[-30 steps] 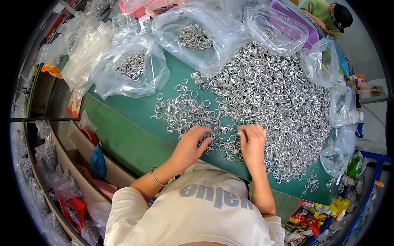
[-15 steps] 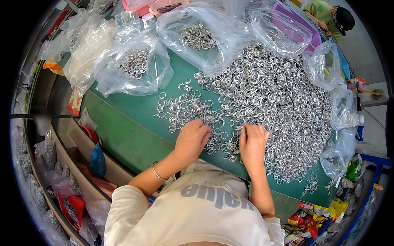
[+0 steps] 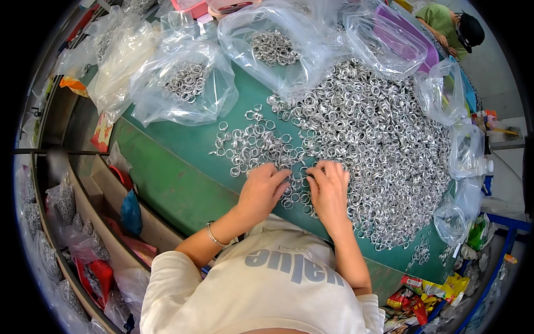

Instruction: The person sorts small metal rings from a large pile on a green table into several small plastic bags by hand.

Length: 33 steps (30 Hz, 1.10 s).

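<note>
My left hand (image 3: pixel 261 188) rests at the near edge of a small, loose pile of silver metal rings (image 3: pixel 258 143). Its fingers are bent and drawn together; whatever lies between them is hidden. Just to its right, my right hand (image 3: pixel 329 192) has its thumb and forefinger curled at a metal ring (image 3: pixel 303 171), between the small pile and a big heap of similar rings (image 3: pixel 378 150). A narrow gap separates the two hands. Several more rings lie flat on the green tabletop (image 3: pixel 183 145) beneath them.
Clear plastic bags holding rings (image 3: pixel 186 83) stand along the far side. A purple tray (image 3: pixel 409 39) sits behind the heap. Shelves with bagged rings (image 3: pixel 64 203) run down the left. Food packets (image 3: pixel 445 286) lie at the lower right. Another person (image 3: pixel 445 25) works at the far right.
My right hand has moved left, away from the big heap and closer to my left hand. My left hand has shifted only slightly. The view has tilted a little.
</note>
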{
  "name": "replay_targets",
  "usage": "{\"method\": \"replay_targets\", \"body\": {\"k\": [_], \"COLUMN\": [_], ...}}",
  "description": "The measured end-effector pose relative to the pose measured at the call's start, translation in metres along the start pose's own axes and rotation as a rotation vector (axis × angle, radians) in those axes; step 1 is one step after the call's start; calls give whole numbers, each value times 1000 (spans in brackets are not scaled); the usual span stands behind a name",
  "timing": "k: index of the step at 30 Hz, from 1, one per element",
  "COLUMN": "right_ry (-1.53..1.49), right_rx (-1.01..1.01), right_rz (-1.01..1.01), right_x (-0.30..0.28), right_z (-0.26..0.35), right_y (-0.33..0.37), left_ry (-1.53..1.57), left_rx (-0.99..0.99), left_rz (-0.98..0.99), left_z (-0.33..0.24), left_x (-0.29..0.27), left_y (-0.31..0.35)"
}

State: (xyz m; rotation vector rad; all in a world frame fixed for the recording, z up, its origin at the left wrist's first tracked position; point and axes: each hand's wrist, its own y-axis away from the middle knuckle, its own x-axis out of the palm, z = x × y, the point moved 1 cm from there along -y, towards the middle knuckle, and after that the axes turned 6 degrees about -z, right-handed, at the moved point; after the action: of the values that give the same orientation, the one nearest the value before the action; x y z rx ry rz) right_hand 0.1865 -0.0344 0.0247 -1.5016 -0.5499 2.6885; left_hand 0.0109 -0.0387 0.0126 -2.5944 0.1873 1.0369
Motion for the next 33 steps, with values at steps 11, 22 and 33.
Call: {"method": "replay_targets", "body": {"k": [11, 22, 33], "right_ry": [-59, 92, 88], "right_rx": [61, 53, -218], "right_rz": [-24, 65, 73], "right_x": [-10, 3, 20], "right_z": [-8, -4, 9], "right_y": [9, 8, -4], "left_ry": [171, 206, 61], "left_rx": [-25, -191, -154], "left_rz": [-46, -78, -212], "left_z": [-2, 9, 22], "left_x": [13, -19, -12], "left_y": [-16, 0, 15]}}
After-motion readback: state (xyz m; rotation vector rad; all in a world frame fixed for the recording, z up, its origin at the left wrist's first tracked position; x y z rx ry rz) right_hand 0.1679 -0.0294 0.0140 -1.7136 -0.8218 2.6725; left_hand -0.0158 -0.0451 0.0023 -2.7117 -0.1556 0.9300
